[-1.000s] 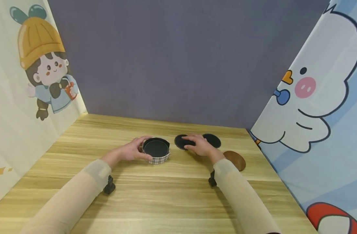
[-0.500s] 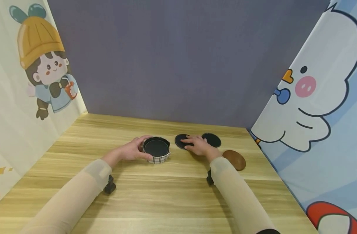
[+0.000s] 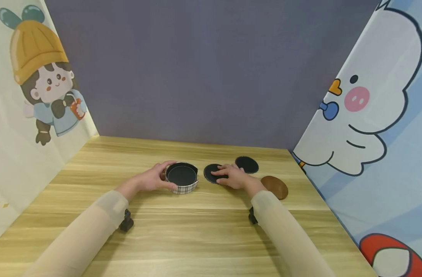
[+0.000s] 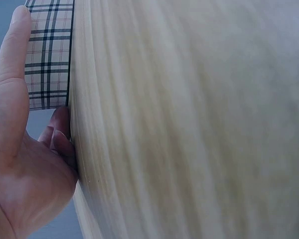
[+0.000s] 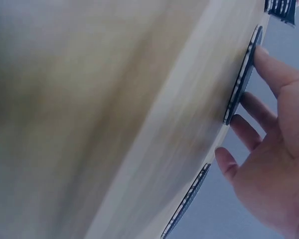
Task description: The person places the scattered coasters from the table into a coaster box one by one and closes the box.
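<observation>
A round coaster holder with a plaid outer wall and black inside stands on the table. My left hand grips it from the left, thumb along the near side and fingers round the far side; in the left wrist view the thumb lies against the plaid wall. A black round coaster lies flat just right of the holder. My right hand rests its fingertips and thumb on that coaster, which the right wrist view shows edge-on, with no fingers visibly under it.
Behind the right hand lies a second black coaster. A brown round coaster is beside the right wrist. The wooden table meets a grey back panel and printed side walls.
My right hand has settled onto the nearer black coaster, which has slid slightly toward me. The left hand keeps its grip on the holder. The head view has shifted slightly.
</observation>
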A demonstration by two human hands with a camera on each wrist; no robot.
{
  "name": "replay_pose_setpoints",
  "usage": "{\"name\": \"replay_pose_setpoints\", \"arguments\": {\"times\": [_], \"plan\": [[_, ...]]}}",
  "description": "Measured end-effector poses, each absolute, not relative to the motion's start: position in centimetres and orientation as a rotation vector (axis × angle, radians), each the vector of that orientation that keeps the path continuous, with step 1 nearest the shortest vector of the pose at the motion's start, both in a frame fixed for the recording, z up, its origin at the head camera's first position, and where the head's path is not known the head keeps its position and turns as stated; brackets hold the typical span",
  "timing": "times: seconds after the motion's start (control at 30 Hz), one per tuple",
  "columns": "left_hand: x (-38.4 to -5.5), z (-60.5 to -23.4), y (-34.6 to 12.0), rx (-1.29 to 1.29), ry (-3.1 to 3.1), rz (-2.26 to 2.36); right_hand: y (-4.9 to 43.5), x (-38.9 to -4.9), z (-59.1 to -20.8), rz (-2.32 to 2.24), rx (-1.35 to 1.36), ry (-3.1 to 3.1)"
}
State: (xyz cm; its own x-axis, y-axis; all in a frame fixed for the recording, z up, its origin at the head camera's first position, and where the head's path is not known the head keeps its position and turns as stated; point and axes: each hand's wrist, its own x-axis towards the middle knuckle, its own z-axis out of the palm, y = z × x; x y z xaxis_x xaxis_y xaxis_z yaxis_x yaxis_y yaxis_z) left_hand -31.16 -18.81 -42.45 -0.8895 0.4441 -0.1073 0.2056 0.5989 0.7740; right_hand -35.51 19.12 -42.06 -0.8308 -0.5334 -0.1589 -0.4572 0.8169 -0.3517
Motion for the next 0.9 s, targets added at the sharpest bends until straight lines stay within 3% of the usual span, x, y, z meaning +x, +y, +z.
{"name": "replay_pose_setpoints", "arguments": {"times": [0.9], "plan": [[-30.9, -42.4, -18.5, 0.486, 2.528, 1.199, 21.9, -29.5, -41.8, -0.474, -0.953, 2.661]]}}
